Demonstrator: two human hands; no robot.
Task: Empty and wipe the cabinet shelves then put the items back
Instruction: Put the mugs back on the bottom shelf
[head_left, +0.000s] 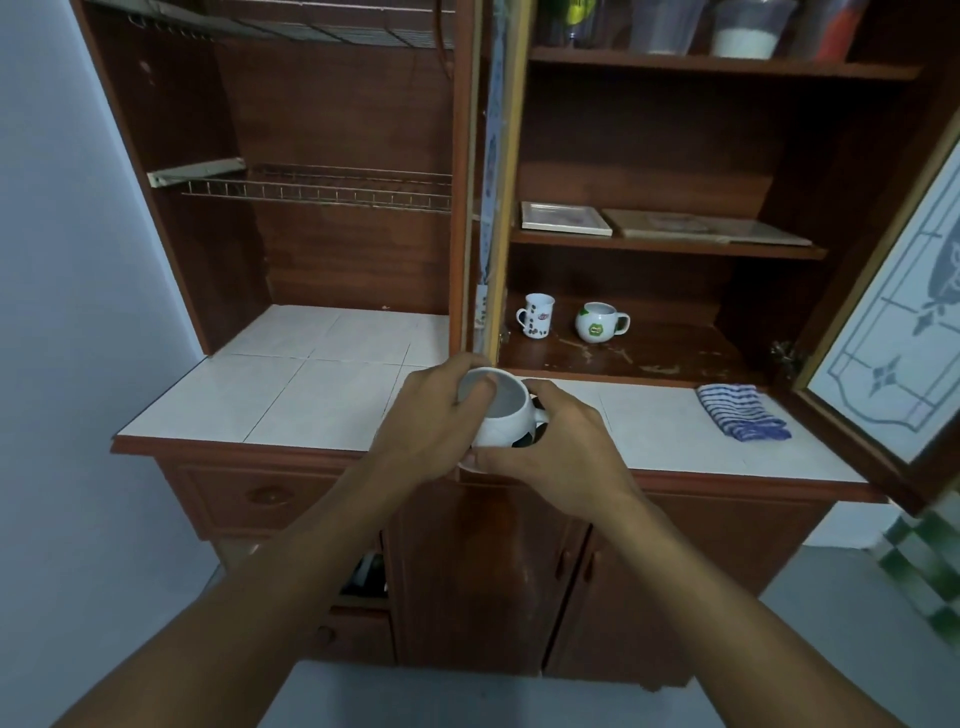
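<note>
Both hands hold a round white mug with black patches just above the front edge of the tiled worktop, in front of the post between the two cabinet sections. The mug stands upright, mouth up, and its inside looks empty; its handle points to the right, toward the right hand. The left hand wraps the mug's left side, with its fingers curled over the rim, so its grip is closed on the mug. The right hand cups the lower right side beside the handle, thumb under the body, its grip also closed on the mug. In the open right section, the lowest shelf carries two upright mugs: a tall white mug with dark spots, handle to the left, and a round mug with green marks, handle to the right. The shelf above holds two flat tiles lying side by side. The top shelf holds plastic containers, one with white contents. A blue-striped cloth lies folded on the worktop at the right, near the open glass door.
</note>
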